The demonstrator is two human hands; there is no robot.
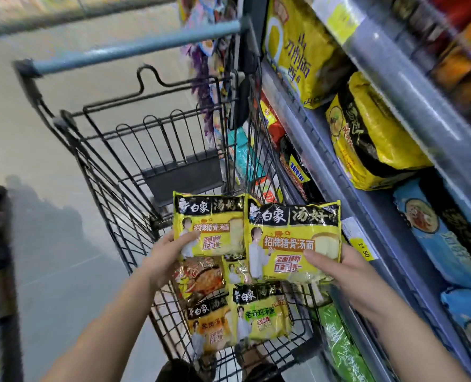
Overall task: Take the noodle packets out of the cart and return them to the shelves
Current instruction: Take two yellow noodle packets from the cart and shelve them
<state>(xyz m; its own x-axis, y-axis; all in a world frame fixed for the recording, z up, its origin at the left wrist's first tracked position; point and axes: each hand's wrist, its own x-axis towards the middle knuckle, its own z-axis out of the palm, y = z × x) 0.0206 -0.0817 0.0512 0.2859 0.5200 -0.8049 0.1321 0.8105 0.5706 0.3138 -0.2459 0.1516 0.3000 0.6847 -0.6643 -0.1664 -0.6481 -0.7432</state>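
Both hands (168, 260) (347, 274) grip yellow noodle packets (215, 230) (292, 244).

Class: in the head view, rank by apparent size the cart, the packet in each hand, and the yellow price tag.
Largest to smallest:
1. cart
2. right packet and left packet: same design; the right looks bigger, perhaps only because it is nearer, so tied
3. price tag

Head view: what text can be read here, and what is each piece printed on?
"白象" and "招牌猪骨汤面": shelf-side held packet; the same on the other held packet.
"老母鸡汤面": green-banded packet lying in the cart.
"山西刀削面": big yellow bag on the shelf.
"2.50": yellow price tag.
Smaller print and other shelf labels: too blurred to read.
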